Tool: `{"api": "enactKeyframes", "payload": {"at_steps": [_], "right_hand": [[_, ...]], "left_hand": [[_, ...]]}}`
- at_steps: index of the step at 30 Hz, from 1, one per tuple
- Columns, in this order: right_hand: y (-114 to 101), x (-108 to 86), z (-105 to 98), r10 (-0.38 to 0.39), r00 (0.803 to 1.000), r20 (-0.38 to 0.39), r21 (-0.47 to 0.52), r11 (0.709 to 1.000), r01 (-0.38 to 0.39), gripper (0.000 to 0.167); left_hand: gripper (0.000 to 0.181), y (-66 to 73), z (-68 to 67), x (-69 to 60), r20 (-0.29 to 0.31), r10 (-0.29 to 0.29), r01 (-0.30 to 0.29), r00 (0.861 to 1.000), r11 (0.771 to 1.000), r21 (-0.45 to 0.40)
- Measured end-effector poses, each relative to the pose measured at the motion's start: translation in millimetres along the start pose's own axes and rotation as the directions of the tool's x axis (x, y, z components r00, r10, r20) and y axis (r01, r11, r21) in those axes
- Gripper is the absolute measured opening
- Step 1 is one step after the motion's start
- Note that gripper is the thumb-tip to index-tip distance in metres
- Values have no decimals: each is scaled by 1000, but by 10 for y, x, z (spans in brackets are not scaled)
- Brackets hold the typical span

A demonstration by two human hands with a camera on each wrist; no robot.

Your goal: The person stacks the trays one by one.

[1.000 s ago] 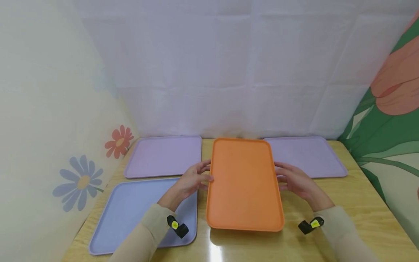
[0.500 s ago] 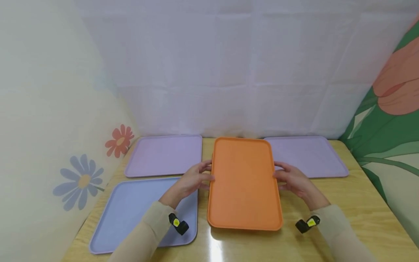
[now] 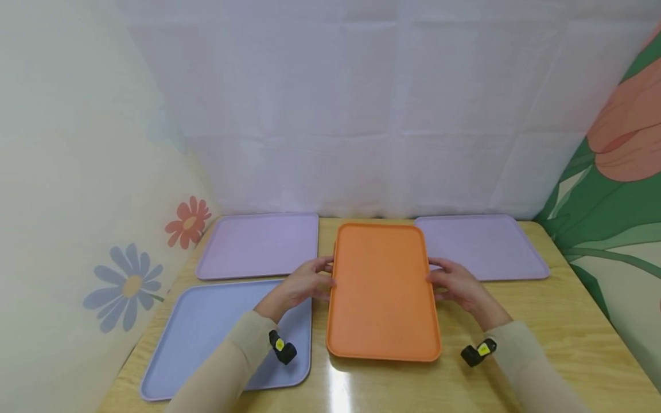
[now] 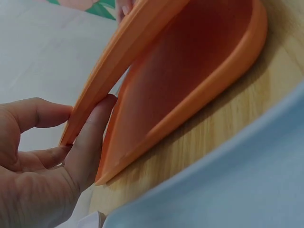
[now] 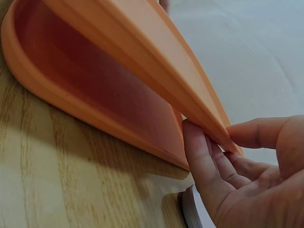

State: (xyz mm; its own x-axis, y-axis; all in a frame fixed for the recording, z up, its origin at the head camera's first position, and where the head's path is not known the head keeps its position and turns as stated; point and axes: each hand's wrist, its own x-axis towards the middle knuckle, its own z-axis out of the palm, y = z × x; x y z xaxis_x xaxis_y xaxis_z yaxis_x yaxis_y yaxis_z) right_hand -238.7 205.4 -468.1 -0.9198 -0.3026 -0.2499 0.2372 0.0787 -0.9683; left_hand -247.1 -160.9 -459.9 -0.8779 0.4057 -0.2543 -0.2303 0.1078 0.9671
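Black wrist devices (image 3: 287,353) — yellow labels (image 3: 279,345), print too small. Left hand (image 3: 298,285), right hand (image 3: 463,288) pinch upper orange tray (image 3: 383,292) by side rims, centre. Wrist views bare gap above lower orange tray (image 4: 185,66) — head view nearly hides it. Blue tray (image 3: 206,330) at 8 o'clock; wooden table (image 3: 573,332) toward 4; lilac trays (image 3: 263,246) at 10, 2.

A gap is left between the upper tray (image 3: 381,292) and the lower tray (image 4: 190,107), flanked by the left hand (image 3: 300,285) and right hand (image 3: 459,287). The left is obstructed by the blue tray (image 3: 206,338); room is left over the table (image 3: 573,324) at right.
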Motion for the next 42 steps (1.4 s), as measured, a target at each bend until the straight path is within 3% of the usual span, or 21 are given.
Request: {"api": "enactKeyframes", "payload": {"at_steps": [10, 20, 25, 33, 42], "right_hand": [[24, 37, 92, 13, 998, -54, -86, 996, -18, 64], [36, 56, 79, -25, 999, -38, -100, 995, 21, 68], [37, 108, 117, 4, 995, -96, -167, 986, -20, 67], [-19, 121, 177, 4, 993, -118, -303, 952, -40, 63], [-41, 186, 231, -84, 981, -176, -537, 843, -24, 57]], "left_hand": [[77, -28, -6, 103, -55, -43, 49, 998, 992, 114], [78, -7, 45, 175, -88, -73, 92, 993, 967, 239], [72, 27, 46, 201, -109, -74, 105, 991, 946, 308], [51, 50, 27, 223, -119, -67, 105, 991, 933, 345], [57, 46, 67, 206, -184, -80, 145, 980, 916, 374]]}}
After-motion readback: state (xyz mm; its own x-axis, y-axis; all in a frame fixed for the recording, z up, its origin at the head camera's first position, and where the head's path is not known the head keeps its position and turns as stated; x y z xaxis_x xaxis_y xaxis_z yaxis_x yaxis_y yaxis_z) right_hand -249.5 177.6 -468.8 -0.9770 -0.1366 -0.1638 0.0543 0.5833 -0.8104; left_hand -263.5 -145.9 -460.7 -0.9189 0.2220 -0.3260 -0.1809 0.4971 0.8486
